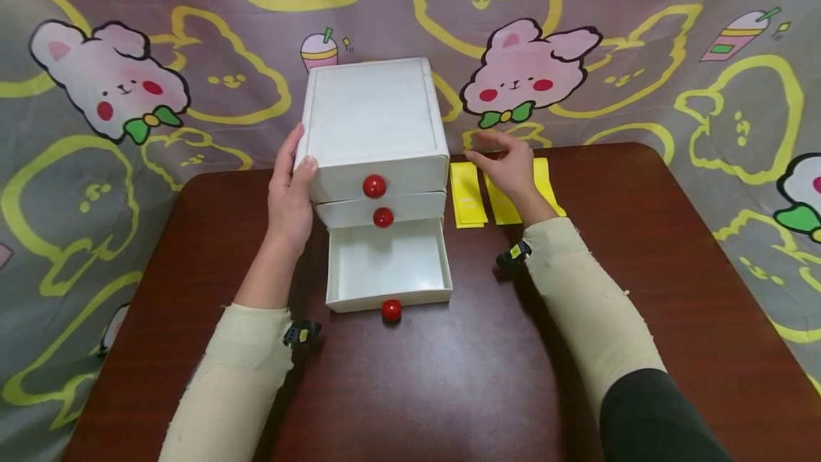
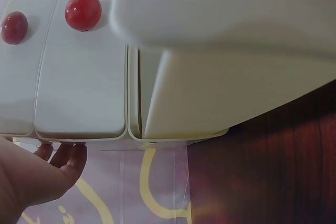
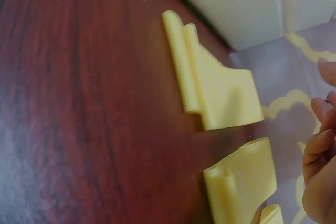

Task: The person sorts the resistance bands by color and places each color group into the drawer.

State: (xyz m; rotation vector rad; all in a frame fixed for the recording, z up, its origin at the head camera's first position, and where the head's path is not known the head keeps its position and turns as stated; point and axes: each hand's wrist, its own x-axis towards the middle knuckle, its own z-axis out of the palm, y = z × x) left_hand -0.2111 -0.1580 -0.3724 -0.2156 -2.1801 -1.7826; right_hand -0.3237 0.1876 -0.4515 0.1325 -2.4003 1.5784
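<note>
A white cabinet [image 1: 372, 113] has three drawers with red round knobs. Its bottom drawer [image 1: 391, 262] is pulled out, and nothing lies in it. My left hand [image 1: 290, 205] rests against the cabinet's left side, the thumb at the top drawer's front corner. In the left wrist view its fingertips [image 2: 79, 156] touch the side wall. To the right of the cabinet lie folded yellow pieces, soft-looking, with faint print: one beside it [image 1: 468, 194], others [image 1: 504, 211] farther right. Above them is my right hand [image 1: 513, 171], fingers bent loosely, nothing visible in its grasp.
The cabinet stands toward the back of a dark brown table [image 1: 423, 383]. A patterned curtain [image 1: 398, 27] hangs right behind it. The open drawer juts toward the front, between my forearms.
</note>
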